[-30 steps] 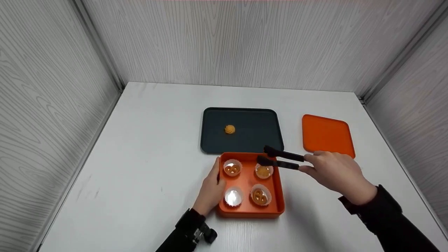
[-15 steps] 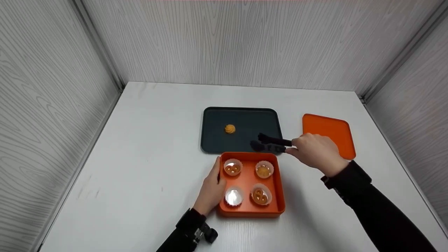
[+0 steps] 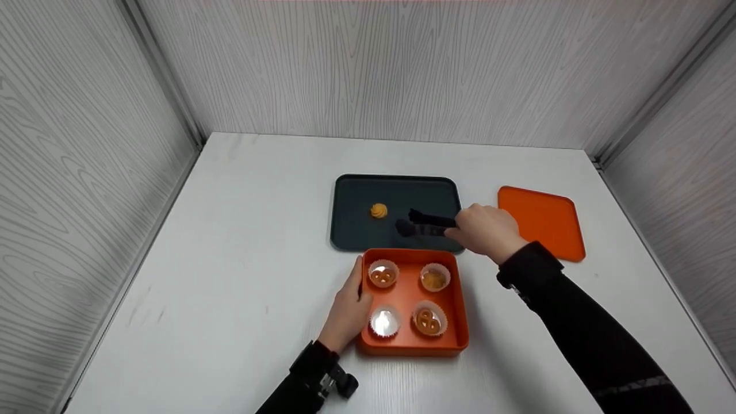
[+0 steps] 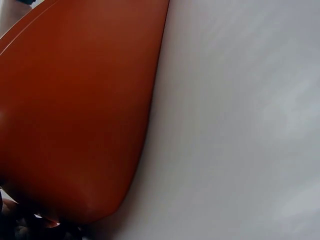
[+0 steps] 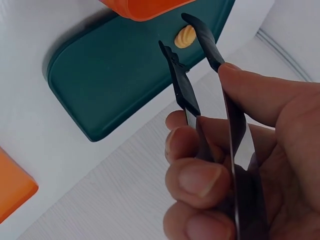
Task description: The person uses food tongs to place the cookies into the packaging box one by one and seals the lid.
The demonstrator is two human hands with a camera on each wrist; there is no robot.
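Observation:
In the head view, my left hand (image 3: 345, 310) grips the left wall of a square orange box (image 3: 411, 347). My right hand (image 3: 489, 230) holds black-tipped tongs (image 3: 434, 221) over a dark green tray (image 3: 402, 187). Their two tips stand apart with nothing between them. Left of the tips, a swirled yellow cookie (image 3: 379, 211) lies on the tray. Inside the box are white paper cups: two with pretzels (image 3: 427, 322), one with a yellowish piece (image 3: 434, 280), and a front-left cup (image 3: 384, 322) with only its bright bottom showing. The right wrist view shows fingers curled round the tongs (image 5: 234, 150).
To the right of the tray lies a flat orange lid-like panel (image 3: 543, 224). The box stands close in front of the tray. Pale wood-grained walls (image 3: 368, 75) enclose the white table (image 3: 259, 230) at the back and sides.
My right hand has carried the separated tongs away from the box's back-right cup, leftward and farther back over the tray, toward the cookie. The left hand and the box have stayed put.

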